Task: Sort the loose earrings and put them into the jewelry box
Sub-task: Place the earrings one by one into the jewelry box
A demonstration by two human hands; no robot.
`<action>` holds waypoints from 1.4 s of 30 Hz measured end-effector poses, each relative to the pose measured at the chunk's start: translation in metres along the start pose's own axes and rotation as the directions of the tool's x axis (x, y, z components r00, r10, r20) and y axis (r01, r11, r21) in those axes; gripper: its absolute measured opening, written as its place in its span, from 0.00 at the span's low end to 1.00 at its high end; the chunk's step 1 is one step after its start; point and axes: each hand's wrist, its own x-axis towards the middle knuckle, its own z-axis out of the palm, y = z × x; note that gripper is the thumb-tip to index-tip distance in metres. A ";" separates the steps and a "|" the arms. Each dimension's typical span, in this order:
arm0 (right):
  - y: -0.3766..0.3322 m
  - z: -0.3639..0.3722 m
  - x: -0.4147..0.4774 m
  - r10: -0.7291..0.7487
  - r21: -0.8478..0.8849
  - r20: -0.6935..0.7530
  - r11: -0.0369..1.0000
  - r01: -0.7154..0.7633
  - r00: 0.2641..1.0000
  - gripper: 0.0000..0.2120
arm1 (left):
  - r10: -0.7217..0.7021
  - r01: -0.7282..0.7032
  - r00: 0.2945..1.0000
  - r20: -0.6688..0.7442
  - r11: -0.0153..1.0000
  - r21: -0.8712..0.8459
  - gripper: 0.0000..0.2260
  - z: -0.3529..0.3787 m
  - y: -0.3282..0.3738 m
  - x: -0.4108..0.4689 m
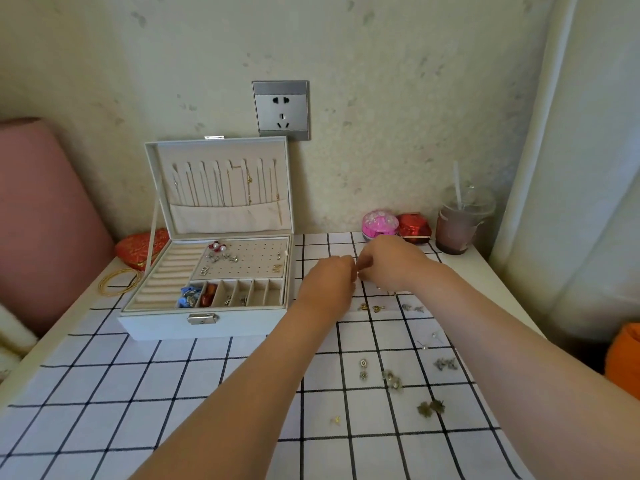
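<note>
The white jewelry box [166, 323] stands open at the left of the checked cloth, its lid upright with thin chains hanging inside. Earrings sit on its perforated pad [242, 261], and small pieces fill its front compartments. Right of the box, my left hand [329, 282] and my right hand [391, 265] meet fingertip to fingertip above the cloth, fingers curled as if pinching something tiny; what they hold is too small to see. Several loose earrings [391, 377] lie scattered on the cloth at the right, and a gold pair [370, 307] sits just below my hands.
A pink round tin [379, 223] and a red box [414, 226] stand by the wall behind my hands, with a lidded drink cup [457, 226] with a straw at the far right. Gold bangles [119, 281] and a red pouch [138, 249] lie left of the box.
</note>
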 end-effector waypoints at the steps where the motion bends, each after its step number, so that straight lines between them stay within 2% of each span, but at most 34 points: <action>1: -0.001 -0.002 -0.001 -0.004 0.008 -0.003 1.000 0.004 1.000 0.08 | -0.010 0.010 1.000 -0.003 0.999 -0.038 0.10 0.000 -0.001 -0.001; 5: -0.002 -0.014 -0.004 -0.022 0.138 -0.018 0.990 0.024 1.000 0.09 | -0.020 0.021 1.000 0.011 0.980 -0.196 0.17 -0.008 -0.001 -0.005; 9: -0.012 -0.028 -0.009 -0.013 0.368 -0.095 0.929 0.047 0.995 0.08 | 0.007 -0.037 0.992 -0.125 0.970 -0.239 0.10 -0.034 -0.008 -0.011; 12: -0.025 -0.033 -0.012 -0.009 0.517 -0.125 0.853 0.073 0.992 0.03 | -0.003 -0.069 0.968 -0.252 0.958 -0.278 0.06 -0.059 -0.022 -0.024; 15: -0.046 -0.040 -0.017 -0.022 0.627 -0.090 0.775 0.074 0.996 0.04 | -0.087 -0.044 0.948 -0.306 0.916 -0.398 0.05 -0.080 -0.043 -0.039; 17: -0.062 -0.045 -0.018 -0.051 0.698 -0.054 0.712 0.074 0.997 0.04 | -0.130 -0.044 0.940 -0.316 0.870 -0.490 0.08 -0.090 -0.057 -0.050; 20: -0.087 -0.047 -0.017 -0.114 0.744 0.001 0.664 0.075 0.993 0.07 | -0.101 -0.090 0.947 -0.306 0.830 -0.551 0.12 -0.100 -0.070 -0.065; 23: -0.109 -0.047 -0.011 -0.138 0.822 0.044 0.568 0.043 0.989 0.10 | -0.074 -0.130 0.937 -0.342 0.835 -0.534 0.10 -0.110 -0.082 -0.070; 29: -0.142 -0.042 0.004 -0.191 0.857 0.090 0.515 0.022 0.977 0.12 | -0.158 -0.106 0.913 -0.376 0.799 -0.592 0.03 -0.128 -0.112 -0.067; 33: -0.167 -0.036 0.017 -0.115 0.865 0.085 0.501 -0.017 0.990 0.13 | -0.186 -0.067 0.916 -0.355 0.802 -0.594 0.02 -0.135 -0.132 -0.064; 36: -0.182 -0.033 0.027 -0.091 0.887 0.022 0.462 0.023 0.996 0.12 | -0.192 -0.044 0.920 -0.341 0.816 -0.577 0.03 -0.139 -0.146 -0.063; 39: -0.194 -0.031 0.033 -0.131 0.857 -0.053 0.503 0.112 0.990 0.07 | -0.203 -0.027 0.914 -0.351 0.834 -0.552 0.04 -0.143 -0.161 -0.063; 42: -0.201 -0.030 0.036 -0.209 0.769 -0.070 0.612 0.186 0.976 0.05 | -0.200 0.012 0.911 -0.360 0.887 -0.462 0.07 -0.145 -0.173 -0.064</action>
